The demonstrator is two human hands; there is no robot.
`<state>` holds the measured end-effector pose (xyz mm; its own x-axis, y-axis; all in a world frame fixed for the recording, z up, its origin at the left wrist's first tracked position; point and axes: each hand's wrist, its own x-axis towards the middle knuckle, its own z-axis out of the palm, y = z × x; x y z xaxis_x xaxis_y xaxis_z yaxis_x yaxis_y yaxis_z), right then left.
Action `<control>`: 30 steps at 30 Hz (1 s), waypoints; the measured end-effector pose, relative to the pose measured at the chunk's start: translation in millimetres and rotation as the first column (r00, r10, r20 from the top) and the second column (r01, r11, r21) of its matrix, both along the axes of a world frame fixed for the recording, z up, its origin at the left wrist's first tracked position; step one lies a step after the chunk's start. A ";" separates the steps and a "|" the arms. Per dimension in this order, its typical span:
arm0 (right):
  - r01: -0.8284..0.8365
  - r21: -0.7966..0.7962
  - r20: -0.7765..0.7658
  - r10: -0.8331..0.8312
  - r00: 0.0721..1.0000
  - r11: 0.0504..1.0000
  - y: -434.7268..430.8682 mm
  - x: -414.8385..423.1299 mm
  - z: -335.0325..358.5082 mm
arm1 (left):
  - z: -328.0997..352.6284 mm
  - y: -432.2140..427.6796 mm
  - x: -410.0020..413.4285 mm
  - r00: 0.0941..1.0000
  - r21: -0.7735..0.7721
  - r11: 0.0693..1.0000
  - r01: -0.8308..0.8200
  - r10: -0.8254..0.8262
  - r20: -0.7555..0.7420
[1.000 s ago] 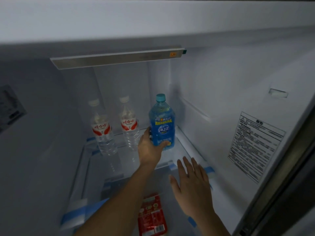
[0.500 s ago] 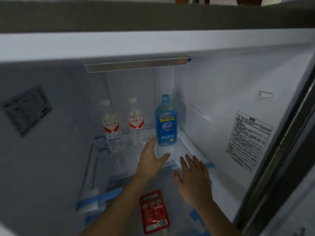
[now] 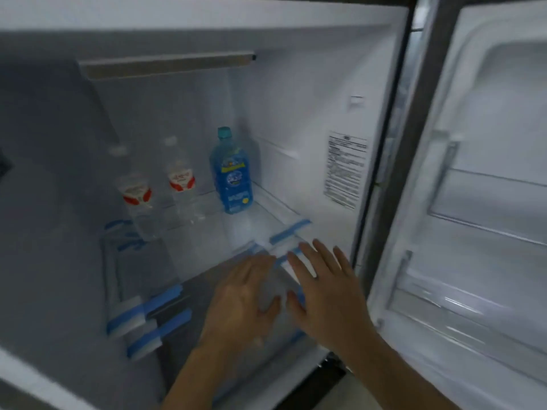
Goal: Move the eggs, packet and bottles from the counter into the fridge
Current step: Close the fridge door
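Note:
A blue bottle (image 3: pixel 231 173) with a teal cap stands upright at the back right of the fridge's glass shelf (image 3: pixel 260 223). Two clear water bottles with red-and-white labels stand to its left, one (image 3: pixel 181 179) near the middle and one (image 3: pixel 134 193) further left. My left hand (image 3: pixel 242 303) and my right hand (image 3: pixel 325 288) are side by side in front of the shelf's front edge, both with fingers apart and holding nothing. The red packet and the eggs are not visible; my hands and forearms cover the lower shelf. The frame is blurred.
The fridge door (image 3: pixel 473 202) stands open at the right, with door shelves (image 3: pixel 485 220) in it. Blue tape strips (image 3: pixel 165 300) and white foam pads sit on the shelf edges. A printed label (image 3: pixel 344 167) is on the right inner wall.
My left hand has let go of the blue bottle and drawn back toward me. Both hands are now out in front of the shelf. The view has pulled back and swung right, showing the door.

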<state>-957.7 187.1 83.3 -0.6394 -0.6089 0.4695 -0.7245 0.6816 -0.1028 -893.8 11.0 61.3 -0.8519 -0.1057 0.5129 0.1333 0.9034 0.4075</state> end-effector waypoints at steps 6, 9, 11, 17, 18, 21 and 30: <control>0.265 -0.027 -0.067 -0.266 0.962 0.964 115.0 32.2 7.7 | 5.6 100.1 -24.5 0.967 -0.002 0.974 0.228 -0.226 -0.117; 0.413 -0.012 -0.060 -0.413 0.909 0.911 174.9 42.4 5.9 | 7.9 156.0 -33.2 0.895 -0.023 0.917 0.399 -0.395 -0.209; 0.494 0.014 -0.058 -0.492 0.869 0.870 213.6 49.3 3.0 | 9.2 190.1 -34.3 0.862 -0.066 0.885 0.460 -0.464 -0.207; 0.649 0.031 -0.062 -0.646 0.761 0.760 306.4 74.3 -0.7 | 13.7 268.9 -26.9 0.865 -0.272 0.850 0.451 -0.491 -0.102; 0.660 0.036 -0.067 -0.657 0.751 0.751 318.4 78.4 -1.9 | 12.8 280.8 -23.7 0.848 -0.261 0.833 0.488 -0.523 -0.085; 0.678 0.066 -0.071 -0.674 0.735 0.732 348.1 90.5 -2.1 | 10.2 313.3 -10.8 0.819 -0.256 0.800 0.543 -0.572 -0.052; 0.607 0.076 -0.058 -0.604 0.795 0.791 378.3 102.3 -5.2 | 13.0 343.0 9.8 0.866 -0.281 0.826 0.489 -0.498 0.044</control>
<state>-855.4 565.4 78.1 -0.8778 -0.1404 0.4580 -0.1624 0.9867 -0.0088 -884.0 354.0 74.3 -0.7364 0.4731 0.4836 0.5997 0.7873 0.1429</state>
